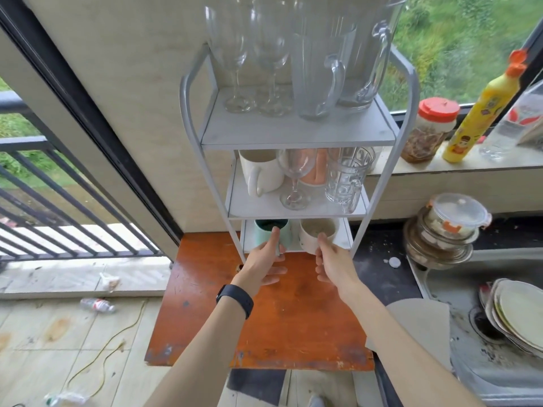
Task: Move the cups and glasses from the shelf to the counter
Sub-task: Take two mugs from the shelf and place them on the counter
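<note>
A white three-tier shelf (296, 139) stands on an orange wooden counter (288, 318). On its bottom tier my left hand (264, 262) grips a mint green mug (283, 233), thumb on the rim. My right hand (335, 262) holds a white cup (311, 236) beside it, thumb over its rim. The middle tier carries a white mug (261, 171), a wine glass (295, 177), an orange cup (317, 168) and a clear glass mug (345, 177). On the top tier stand two wine glasses (255, 54) and two clear jugs (320, 69).
A jar with a red lid (429, 130), a yellow bottle (482, 110) and a clear plastic bottle (511, 124) line the window sill. Stacked lidded containers (449, 227) and plates (520, 312) sit by the sink at right. A balcony railing (44, 201) is at left.
</note>
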Motion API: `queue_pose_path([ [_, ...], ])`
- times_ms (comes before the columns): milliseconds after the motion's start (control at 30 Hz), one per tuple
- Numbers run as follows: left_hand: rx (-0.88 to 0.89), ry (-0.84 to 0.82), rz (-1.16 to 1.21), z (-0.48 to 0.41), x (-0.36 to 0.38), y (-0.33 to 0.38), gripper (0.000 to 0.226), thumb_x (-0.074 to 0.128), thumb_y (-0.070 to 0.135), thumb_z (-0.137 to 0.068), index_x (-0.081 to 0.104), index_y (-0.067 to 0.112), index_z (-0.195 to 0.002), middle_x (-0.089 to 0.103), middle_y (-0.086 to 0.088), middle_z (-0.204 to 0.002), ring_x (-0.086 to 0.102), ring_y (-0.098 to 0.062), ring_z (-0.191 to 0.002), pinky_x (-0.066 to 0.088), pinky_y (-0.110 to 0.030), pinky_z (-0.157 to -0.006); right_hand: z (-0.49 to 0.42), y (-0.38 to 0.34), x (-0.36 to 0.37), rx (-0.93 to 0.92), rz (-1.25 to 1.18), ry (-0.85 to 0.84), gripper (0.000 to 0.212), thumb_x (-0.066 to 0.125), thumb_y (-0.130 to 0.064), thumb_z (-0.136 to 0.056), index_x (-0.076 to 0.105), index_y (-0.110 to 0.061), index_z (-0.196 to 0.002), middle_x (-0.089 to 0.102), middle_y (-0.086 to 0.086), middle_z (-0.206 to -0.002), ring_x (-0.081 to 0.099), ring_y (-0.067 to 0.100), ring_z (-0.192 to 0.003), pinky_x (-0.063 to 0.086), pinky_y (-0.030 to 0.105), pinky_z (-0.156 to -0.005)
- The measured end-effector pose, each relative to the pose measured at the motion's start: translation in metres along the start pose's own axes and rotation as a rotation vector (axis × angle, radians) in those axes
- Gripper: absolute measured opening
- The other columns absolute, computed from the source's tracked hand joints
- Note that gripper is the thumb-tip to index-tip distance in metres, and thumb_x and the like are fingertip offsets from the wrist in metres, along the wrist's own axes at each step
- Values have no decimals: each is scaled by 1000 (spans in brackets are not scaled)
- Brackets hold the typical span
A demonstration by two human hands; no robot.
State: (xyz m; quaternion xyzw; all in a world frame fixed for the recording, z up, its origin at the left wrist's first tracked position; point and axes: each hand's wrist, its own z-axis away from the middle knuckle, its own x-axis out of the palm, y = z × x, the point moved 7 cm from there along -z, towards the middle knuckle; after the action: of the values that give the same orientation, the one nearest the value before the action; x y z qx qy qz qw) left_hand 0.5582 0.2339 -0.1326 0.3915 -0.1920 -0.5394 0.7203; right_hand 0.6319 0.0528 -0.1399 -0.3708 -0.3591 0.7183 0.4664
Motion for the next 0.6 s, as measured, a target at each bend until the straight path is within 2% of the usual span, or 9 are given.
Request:
queue_pose_path([
  [100, 64, 99, -8, 2, 2, -3, 77, 32, 88, -79, 64, 24, -106, 69, 4, -99, 75, -17, -76, 55, -26, -57, 3, 0, 1, -62, 49, 1, 50, 38, -68, -97, 52, -24, -78, 50, -4, -69, 53, 15, -66, 54, 33, -69],
  [200, 164, 165, -1, 8, -3, -10, 61, 38, 80, -85, 59, 31, -112, 68, 1, -80, 73, -17, -69, 53, -25, -55, 10, 3, 0, -117, 96, 21, 41, 36, -70, -96, 44, -35, -77, 48, -9, -72, 50, 14, -72, 46, 35, -75],
  [300, 265, 163, -42, 16, -8, -21, 61, 42, 76, -87, 69, 24, -104, 62, 4, -62, 58, -5, -48, 47, -23, -52, 27, 9, -6, -168, 170, 69, 46, 35, -75, -93, 51, -35, -79, 51, -10, -66, 52, 11, -66, 43, 30, -67],
  [367, 307, 133, -82, 23, -8, -32, 58, 43, 75, -87, 69, 25, -96, 57, 3, -51, 53, -7, -45, 46, -27, -54, 43, 17, -11, -199, 171, 80, 48, 35, -76, -92, 55, -33, -87, 55, -10, -69, 55, 9, -68, 42, 27, -64],
  [433, 328, 88, -106, 33, -6, -43, 54, 43, 71, -89, 69, 24, -95, 54, 5, -49, 51, -8, -45, 45, -27, -55, 59, 26, -16, -232, 170, 84, 39, 37, -72, -94, 55, -38, -90, 56, -12, -72, 55, 4, -69, 43, 25, -64],
  [533, 332, -13, -111, 48, 2, -59, 53, 46, 68, -89, 69, 21, -92, 54, 7, -53, 52, -11, -52, 48, -29, -60, 85, 39, -26, -285, 167, 93, 51, 39, -61, -100, 50, -18, -75, 44, -11, -59, 41, 2, -54, 36, 28, -58],
  [600, 329, -77, -144, 57, 12, -70, 53, 46, 68, -87, 68, 20, -87, 53, 9, -52, 52, -10, -53, 48, -29, -61, 103, 55, -36, -270, 148, 106, 48, 41, -54, -103, 48, -16, -73, 45, -12, -57, 41, 2, -53, 36, 26, -58],
])
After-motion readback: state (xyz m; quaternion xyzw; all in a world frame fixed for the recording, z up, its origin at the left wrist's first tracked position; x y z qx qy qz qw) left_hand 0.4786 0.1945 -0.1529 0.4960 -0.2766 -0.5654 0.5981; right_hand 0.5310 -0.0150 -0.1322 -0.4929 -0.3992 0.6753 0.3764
